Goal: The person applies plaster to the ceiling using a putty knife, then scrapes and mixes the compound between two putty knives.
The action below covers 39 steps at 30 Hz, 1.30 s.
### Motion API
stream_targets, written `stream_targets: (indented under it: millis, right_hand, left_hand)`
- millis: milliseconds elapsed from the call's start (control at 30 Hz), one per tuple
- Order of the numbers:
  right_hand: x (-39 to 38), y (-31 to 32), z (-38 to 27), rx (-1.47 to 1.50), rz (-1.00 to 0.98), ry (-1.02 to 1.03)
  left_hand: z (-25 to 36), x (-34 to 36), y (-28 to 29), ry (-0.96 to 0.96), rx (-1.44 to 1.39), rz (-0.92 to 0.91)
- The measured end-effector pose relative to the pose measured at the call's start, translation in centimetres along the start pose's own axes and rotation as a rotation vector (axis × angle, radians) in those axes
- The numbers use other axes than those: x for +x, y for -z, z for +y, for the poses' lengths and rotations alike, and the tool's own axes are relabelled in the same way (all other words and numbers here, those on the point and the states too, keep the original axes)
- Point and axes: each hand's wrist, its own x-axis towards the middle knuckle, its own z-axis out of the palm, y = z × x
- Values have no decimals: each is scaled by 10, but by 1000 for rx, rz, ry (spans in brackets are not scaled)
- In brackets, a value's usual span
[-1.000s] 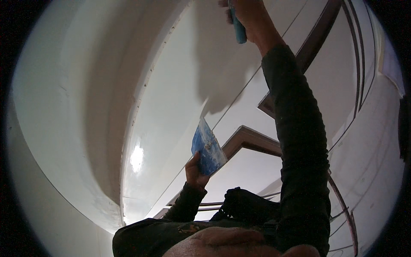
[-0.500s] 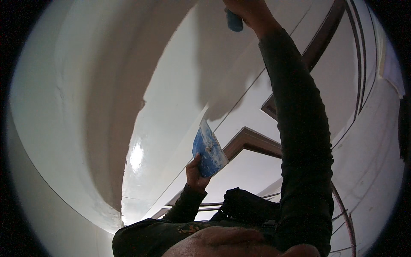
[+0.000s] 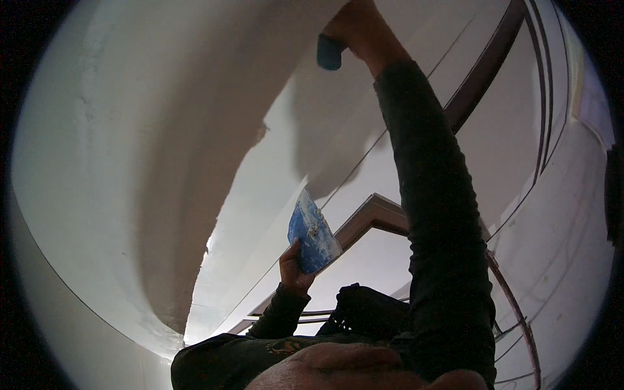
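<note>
My raised right hand (image 3: 357, 36) grips the short teal handle (image 3: 329, 53) of a tool at the top of the view, against a pale plastered surface (image 3: 97, 162); the rest of the tool is hidden. Lower at the middle, my left hand (image 3: 296, 270) holds a blue flat board (image 3: 314, 235) smeared with white paste, thumb along its side. A ragged edge of shaded coating (image 3: 240, 156) runs down the surface left of both hands.
Brown angular strips (image 3: 383, 208) and a long dark band (image 3: 481, 78) lie on the white panels beyond my hands. Curved thin dark lines and a brown rail-like piece (image 3: 520, 312) are at the right. A curved wall seam runs along the lower left.
My right hand and its tool have shifted left, first rising, then dropping slightly. The ragged edge on the surface appears farther right near the top. My left hand and board moved slightly down.
</note>
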Motion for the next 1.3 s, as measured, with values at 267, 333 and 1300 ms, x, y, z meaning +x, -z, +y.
stream_targets:
  millis: [267,333,1300]
  right_hand:
    - [-28,-56,20,-205,-217,105]
    - [-38,-43,9,-246,-45,205]
    - [-63,-79,28,737,37,-177]
  left_hand:
    - [-12,-4,-18,122,-85,-84]
    - [-10,-11,-28,86,-50,-92]
    - [-9,-17,-7,79,21,-8]
